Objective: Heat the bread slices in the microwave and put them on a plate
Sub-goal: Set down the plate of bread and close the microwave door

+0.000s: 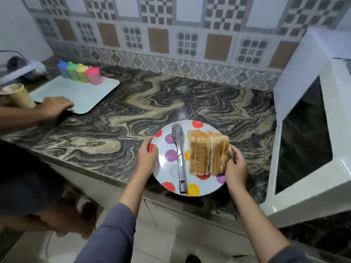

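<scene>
A white plate [167, 179] with coloured dots sits at the front edge of the marbled counter. On it stand several bread slices [207, 152] on edge, with metal tongs [179, 156] lying to their left. My left hand [147, 156] grips the plate's left rim. My right hand [235, 168] holds the plate's right rim, fingers against the outermost slice. The white microwave [311, 133] stands to the right with its dark-glass door shut.
Another person's hand [56, 106] rests on a pale cutting board [81, 93] at the left, which carries a row of coloured bottles [80, 74]. A brown cup [18, 95] stands at the far left. A tiled wall backs the counter [152, 103].
</scene>
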{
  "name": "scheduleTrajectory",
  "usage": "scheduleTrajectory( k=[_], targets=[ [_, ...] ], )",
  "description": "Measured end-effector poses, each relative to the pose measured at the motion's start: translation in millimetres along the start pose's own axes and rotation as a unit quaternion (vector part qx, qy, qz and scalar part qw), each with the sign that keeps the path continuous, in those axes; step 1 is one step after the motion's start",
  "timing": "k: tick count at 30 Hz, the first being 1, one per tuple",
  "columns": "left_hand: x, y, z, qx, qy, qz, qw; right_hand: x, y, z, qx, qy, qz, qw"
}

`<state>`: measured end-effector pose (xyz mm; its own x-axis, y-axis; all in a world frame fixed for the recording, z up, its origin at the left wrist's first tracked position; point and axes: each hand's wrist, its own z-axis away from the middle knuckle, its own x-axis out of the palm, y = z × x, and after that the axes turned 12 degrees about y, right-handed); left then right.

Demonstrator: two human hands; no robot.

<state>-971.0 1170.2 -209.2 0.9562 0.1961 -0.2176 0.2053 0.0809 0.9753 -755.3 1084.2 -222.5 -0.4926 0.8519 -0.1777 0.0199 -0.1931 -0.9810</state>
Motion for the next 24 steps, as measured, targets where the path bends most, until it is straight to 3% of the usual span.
scheduleTrajectory(
  k=[10,24],
  targets=[
    [62,-12,-83,0.032,-0.118,-0.117,0.986,19,-5,-58,0.054,0.049,0.049,0.996],
    [92,-9,-112,0.107,-0.172,-0.259,0.944,26,-10,-54,0.053,0.143,0.241,0.958]
  ],
)
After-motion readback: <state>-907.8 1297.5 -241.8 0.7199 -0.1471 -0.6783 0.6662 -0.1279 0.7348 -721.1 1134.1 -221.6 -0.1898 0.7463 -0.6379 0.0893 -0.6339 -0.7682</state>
